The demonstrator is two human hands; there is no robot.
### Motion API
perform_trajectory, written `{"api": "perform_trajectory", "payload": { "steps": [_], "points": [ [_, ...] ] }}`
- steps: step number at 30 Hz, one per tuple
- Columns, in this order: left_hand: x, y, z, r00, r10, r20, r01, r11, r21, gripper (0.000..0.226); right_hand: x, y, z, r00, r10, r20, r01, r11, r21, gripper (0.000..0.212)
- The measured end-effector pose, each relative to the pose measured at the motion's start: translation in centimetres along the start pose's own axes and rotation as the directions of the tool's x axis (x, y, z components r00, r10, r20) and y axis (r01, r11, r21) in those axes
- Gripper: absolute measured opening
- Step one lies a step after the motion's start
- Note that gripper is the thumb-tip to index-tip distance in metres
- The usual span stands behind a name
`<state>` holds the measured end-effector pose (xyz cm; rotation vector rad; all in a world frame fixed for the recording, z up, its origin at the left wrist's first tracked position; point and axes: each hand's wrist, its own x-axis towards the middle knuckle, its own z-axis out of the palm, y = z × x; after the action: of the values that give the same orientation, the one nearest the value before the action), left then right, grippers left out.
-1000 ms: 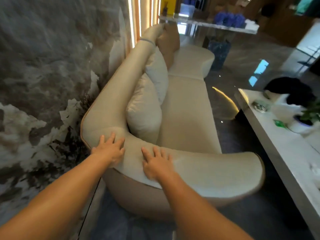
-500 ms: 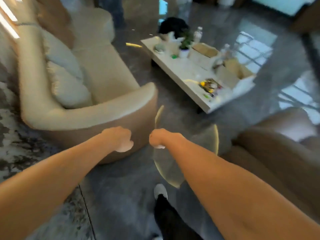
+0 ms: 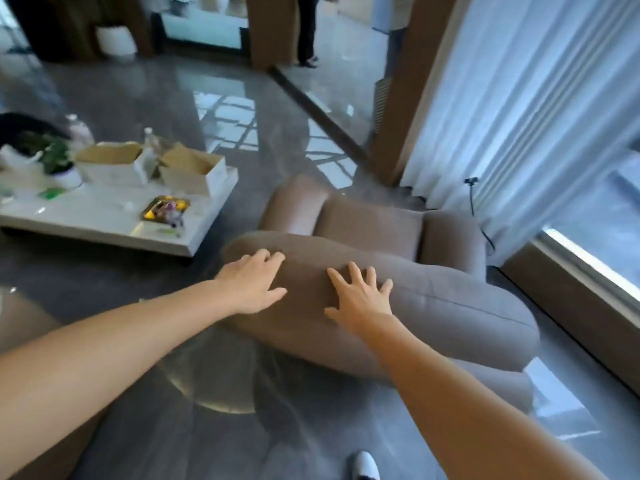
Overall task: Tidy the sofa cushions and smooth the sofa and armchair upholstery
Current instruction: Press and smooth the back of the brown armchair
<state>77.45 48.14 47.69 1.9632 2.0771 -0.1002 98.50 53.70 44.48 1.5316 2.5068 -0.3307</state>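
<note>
We had both palms on the padded back of the brown armchair (image 3: 398,306), standing behind it. Our left hand (image 3: 254,284) lay flat near the back's left end, fingers together and extended, gripping nothing. Our right hand (image 3: 360,299) lay nearer the middle with fingers spread wide, also holding nothing, only pressing on the fabric. The seat cushion (image 3: 367,225) sat beyond the back, between the two low arms, and looked fairly even from this angle. The sofa itself was out of view.

We judged this to be the smoothing of the armchair's upholstery, with the seat and arms not yet touched. The seam (image 3: 467,301) running along the back's right part could bunch if we swept against it, leaving a fresh ridge. Pressing hard from behind could also shove the chair forward on the glossy floor (image 3: 263,133), toward the white bench (image 3: 104,225) with its open boxes (image 3: 194,171) and bottles. A round glass side table (image 3: 214,379) stood just beside our legs, and a careless step around the chair could knock it.
</note>
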Motion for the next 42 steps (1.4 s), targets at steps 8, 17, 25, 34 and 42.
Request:
{"api": "perform_trajectory", "payload": {
  "steps": [8, 17, 25, 34, 42],
  "points": [
    [10.1, 11.8, 2.8, 0.963, 0.133, 0.235, -0.156, 0.984, 0.083, 0.116, 1.4, 13.2, 1.8, 0.998, -0.056, 0.01, 0.055, 0.995, 0.08, 0.096],
    [10.3, 14.6, 4.4, 0.986, 0.031, 0.164, -0.043, 0.997, 0.071, 0.118, 2.2, 17.3, 2.7, 0.969, -0.24, -0.057, 0.243, 0.968, 0.061, 0.09],
    [9.6, 18.8, 5.5, 0.994, -0.02, 0.109, 0.02, 1.0, 0.007, 0.115, 1.5, 21.6, 2.9, 0.951, -0.302, -0.064, 0.306, 0.95, 0.063, 0.09],
    [8.5, 26.6, 7.2, 0.982, -0.174, 0.079, 0.178, 0.983, -0.047, 0.114, 0.2, 28.6, 3.6, 0.888, -0.443, -0.12, 0.452, 0.89, 0.062, 0.088],
    [9.2, 36.0, 8.0, 0.922, -0.364, 0.132, 0.379, 0.92, -0.105, 0.113, -0.2, 36.7, 3.1, 0.812, -0.574, -0.102, 0.581, 0.813, 0.046, 0.087]
  ]
}}
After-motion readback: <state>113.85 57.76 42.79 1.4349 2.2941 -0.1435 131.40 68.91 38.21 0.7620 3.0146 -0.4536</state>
